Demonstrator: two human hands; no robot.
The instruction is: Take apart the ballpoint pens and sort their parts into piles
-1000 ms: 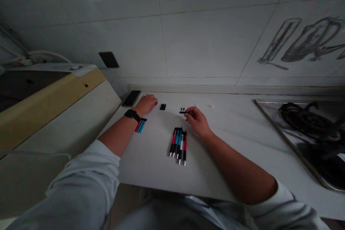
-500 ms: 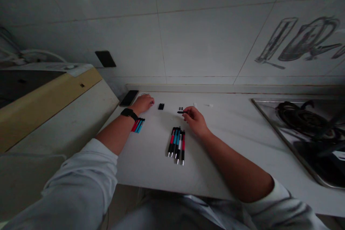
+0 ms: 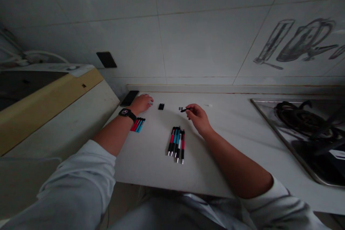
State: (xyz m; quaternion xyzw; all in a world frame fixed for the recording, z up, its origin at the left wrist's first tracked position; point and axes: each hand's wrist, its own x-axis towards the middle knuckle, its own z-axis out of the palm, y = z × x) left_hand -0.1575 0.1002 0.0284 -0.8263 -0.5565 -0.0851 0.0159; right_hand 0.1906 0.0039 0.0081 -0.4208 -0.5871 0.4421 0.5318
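My right hand [image 3: 198, 115] pinches a short black pen barrel piece [image 3: 184, 110] between thumb and fingertips, just above the counter. Close to its tip lie several small grey pieces [image 3: 180, 108]. At the back left, my left hand [image 3: 142, 103] rests low over the counter, fingers curled together by tiny shiny bits [image 3: 151, 103] too small to name. Between the hands stands a row of short black pen parts [image 3: 161, 106]. Nearer me lie several whole pens [image 3: 176, 143] in red, blue and white with black grips. Red and blue pen barrels [image 3: 138, 125] lie beside my left wrist.
A dark phone [image 3: 129, 97] lies behind my left hand, near the tiled wall. A small white piece [image 3: 208, 105] is at the back right of the white counter [image 3: 151, 161]. A gas stove [image 3: 302, 133] borders the right side; a pale cabinet [image 3: 88, 111] stands left.
My right hand has shifted slightly right and up, and the black barrel piece now tilts. My left hand has turned a little, its fingers now showing shiny bits by the tips.
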